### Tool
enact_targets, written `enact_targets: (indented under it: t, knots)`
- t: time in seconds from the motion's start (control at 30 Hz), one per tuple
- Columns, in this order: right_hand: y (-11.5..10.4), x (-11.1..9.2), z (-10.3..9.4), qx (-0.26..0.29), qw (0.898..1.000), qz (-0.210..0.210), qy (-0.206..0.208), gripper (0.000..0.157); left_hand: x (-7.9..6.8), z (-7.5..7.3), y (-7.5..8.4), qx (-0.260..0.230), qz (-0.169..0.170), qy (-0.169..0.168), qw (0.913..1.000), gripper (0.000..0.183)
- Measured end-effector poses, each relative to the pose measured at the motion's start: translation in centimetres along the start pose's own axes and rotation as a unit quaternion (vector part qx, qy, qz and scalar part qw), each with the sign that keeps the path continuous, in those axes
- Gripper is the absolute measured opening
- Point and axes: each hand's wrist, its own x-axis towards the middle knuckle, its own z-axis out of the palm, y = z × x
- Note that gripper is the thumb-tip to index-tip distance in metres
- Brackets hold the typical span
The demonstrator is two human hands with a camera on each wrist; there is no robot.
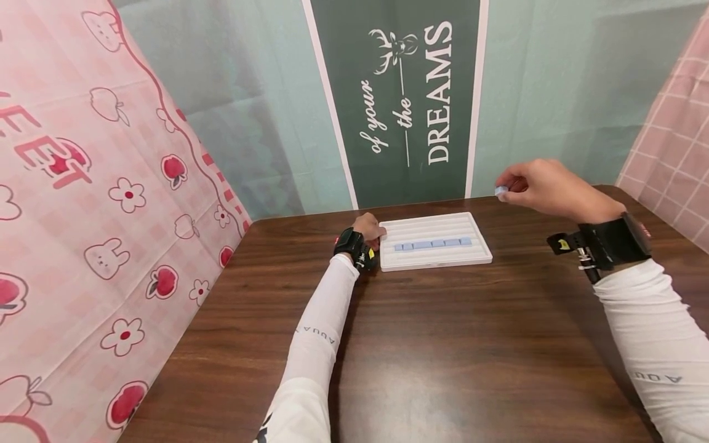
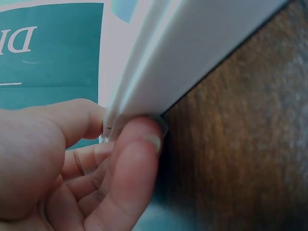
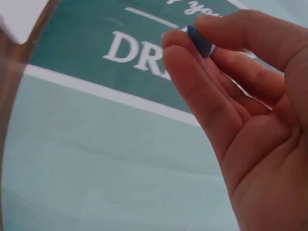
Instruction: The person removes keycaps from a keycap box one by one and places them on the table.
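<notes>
pale blue block [image 1: 501, 191] pinched at your right hand's [image 1: 554, 189] fingertips, right of the frame: a light hold that suits so small a piece. mid-frame, your left hand [image 1: 367, 227] grips the white ridged tray [image 1: 426, 229] by its left end, probably steadying the blue block row [image 1: 434, 244] on it.

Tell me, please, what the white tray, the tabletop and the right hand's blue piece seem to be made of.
White tray: probably plastic, smooth and satin, given its even colour and clean ridges.
Tabletop: wood or wood-look laminate, softly glossy, with brown grain and a sheen.
Blue piece in the right hand: perhaps plastic, smooth-looking, flat-faced; too small to be sure.
</notes>
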Motion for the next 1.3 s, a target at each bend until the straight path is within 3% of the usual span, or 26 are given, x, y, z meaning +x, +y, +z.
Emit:
enact_targets:
  t: [0.3,0.57,0.7,1.0,1.3]
  knots:
    - [-3.5,-0.8,-1.5,-0.023,0.998,-0.05,0.032,0.013,0.0,0.2,-0.5,-0.005,0.001,-0.004,1.0,0.028]
    - [-7.5,-0.9,-1.3,-0.002,0.989,-0.129,0.07,0.018,-0.1,-0.1,0.0,0.01,0.004,0.006,0.9999,0.029]
    - [-8.8,-0.1,-0.1,0.01,0.988,-0.152,0.039,0.018,0.0,-0.2,0.2,0.018,-0.001,0.012,0.9998,0.029]
    - [-9.7,1.5,4.0,0.048,0.987,-0.14,-0.062,0.015,0.3,0.1,0.1,0.026,0.002,0.003,0.9996,0.029]
    - [-10.1,2.6,6.8,0.071,0.979,-0.167,-0.096,0.013,0.6,0.3,-0.1,0.026,-0.013,0.002,0.9996,0.028]
